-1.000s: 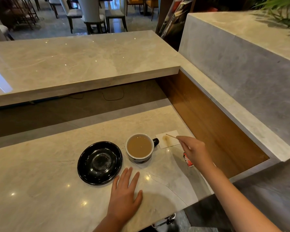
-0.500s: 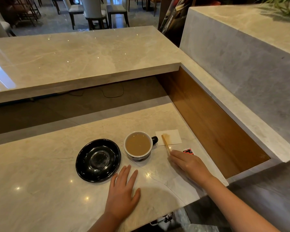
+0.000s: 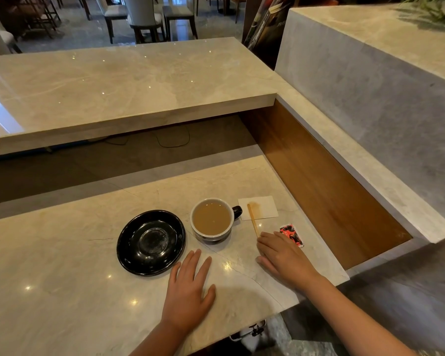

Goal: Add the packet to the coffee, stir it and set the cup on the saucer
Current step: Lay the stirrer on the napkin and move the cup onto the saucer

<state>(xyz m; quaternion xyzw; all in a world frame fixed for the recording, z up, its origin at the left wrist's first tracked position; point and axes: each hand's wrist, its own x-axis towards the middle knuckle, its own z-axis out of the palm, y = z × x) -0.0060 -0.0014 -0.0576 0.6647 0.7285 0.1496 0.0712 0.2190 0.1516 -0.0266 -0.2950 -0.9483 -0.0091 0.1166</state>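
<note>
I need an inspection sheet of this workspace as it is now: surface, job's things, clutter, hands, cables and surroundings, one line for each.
Surface: pale marble counter, glossy, light spots; no spills seen.
Job's things: cup of milky coffee stands on the counter beside the empty black saucer, not on it. Wooden stirrer lies with its tip on the stained napkin. Red packet lies flat, right of the cup.
Clutter: nothing seen.
Hands: left hand flat on the counter, empty; right hand flat, fingers near the stirrer's end, holding nothing.
Cables: dark cable under the raised shelf.
Surroundings: chairs behind, wooden side panel.

Glossy black saucer (image 3: pixel 150 242); polished marble counter (image 3: pixel 62 291); wooden stirrer (image 3: pixel 253 220)
</note>
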